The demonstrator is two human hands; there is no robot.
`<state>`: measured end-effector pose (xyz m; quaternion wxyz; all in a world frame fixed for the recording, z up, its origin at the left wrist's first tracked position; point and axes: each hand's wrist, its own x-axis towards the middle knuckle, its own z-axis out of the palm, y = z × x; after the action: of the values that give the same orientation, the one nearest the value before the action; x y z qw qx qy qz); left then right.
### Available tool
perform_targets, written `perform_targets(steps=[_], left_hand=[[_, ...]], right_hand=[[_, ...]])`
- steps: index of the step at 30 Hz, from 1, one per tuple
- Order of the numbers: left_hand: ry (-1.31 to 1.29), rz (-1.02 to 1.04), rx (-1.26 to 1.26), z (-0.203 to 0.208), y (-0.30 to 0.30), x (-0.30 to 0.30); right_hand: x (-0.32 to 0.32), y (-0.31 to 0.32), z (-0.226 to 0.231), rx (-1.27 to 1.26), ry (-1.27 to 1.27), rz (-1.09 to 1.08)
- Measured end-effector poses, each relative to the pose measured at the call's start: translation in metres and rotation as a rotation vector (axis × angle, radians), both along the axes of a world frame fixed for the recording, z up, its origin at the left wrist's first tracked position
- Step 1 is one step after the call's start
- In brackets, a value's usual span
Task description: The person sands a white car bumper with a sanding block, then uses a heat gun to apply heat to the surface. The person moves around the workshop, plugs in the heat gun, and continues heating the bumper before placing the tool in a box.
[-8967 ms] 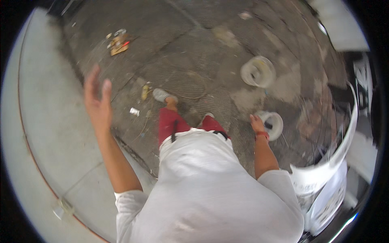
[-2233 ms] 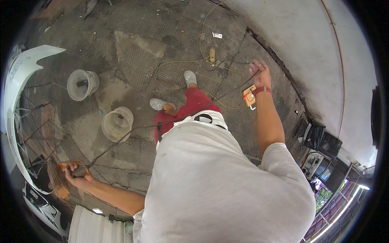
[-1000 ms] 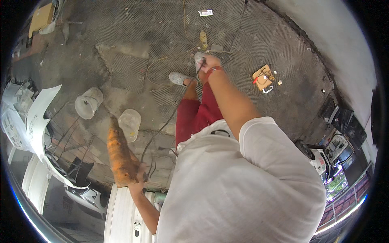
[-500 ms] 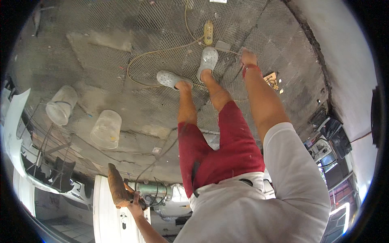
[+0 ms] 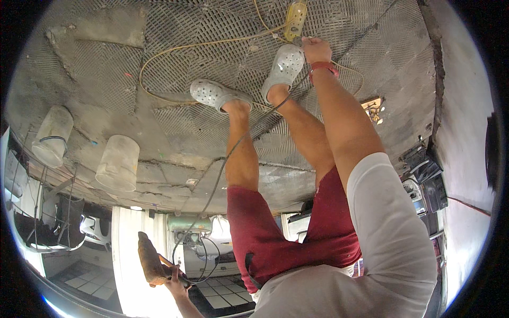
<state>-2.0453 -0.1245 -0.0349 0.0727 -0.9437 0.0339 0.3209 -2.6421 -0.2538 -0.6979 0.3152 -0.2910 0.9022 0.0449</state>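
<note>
My left hand (image 5: pixel 177 286) is closed around the handle of a brown, worn corded power tool (image 5: pixel 150 259); its exact kind is hard to make out. A dark cord (image 5: pixel 225 164) loops beside the tool and rises past my legs toward my right hand. Down at the floor, my right hand (image 5: pixel 316 50) has its fingers pinched on a small dark piece, which looks like the cord's plug (image 5: pixel 298 41). This piece is at the near end of a yellow power strip (image 5: pixel 296 20). My fingers partly hide the contact.
A yellow cable (image 5: pixel 175 49) curves over the ribbed floor around my grey clogs (image 5: pixel 286 64). Two whitish buckets (image 5: pixel 117 161) (image 5: pixel 54 135) stand at left. Some debris (image 5: pixel 374 108) lies right of my arm, near a pale wall (image 5: pixel 469 106).
My right hand has moved left to the yellow power strip. The dark cord now stretches up across my legs. My left hand still grips the tool, and the view has shifted.
</note>
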Motion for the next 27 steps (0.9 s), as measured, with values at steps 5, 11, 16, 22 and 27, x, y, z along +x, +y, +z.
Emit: perform_targets(steps=[5,11,16,22,27], left_hand=[[-0.055,0.108,0.076,-0.019,-0.035,-0.036],[-0.007,0.023,0.004,-0.008,-0.008,0.0],[0.017,0.087,-0.023,-0.01,-0.004,0.006],[0.063,0.098,-0.068,-0.011,0.012,0.02],[0.02,0.103,-0.018,-0.024,0.018,0.017]], right_hand=[[0.018,-0.002,0.026,-0.227,-0.041,-0.186],[0.043,-0.003,0.034,-0.159,0.119,-0.173],[0.037,0.012,-0.003,-0.12,0.069,-0.261],[0.05,0.012,-0.006,-0.208,0.112,-0.329],[0.067,-0.008,0.017,-0.161,0.278,-0.16]])
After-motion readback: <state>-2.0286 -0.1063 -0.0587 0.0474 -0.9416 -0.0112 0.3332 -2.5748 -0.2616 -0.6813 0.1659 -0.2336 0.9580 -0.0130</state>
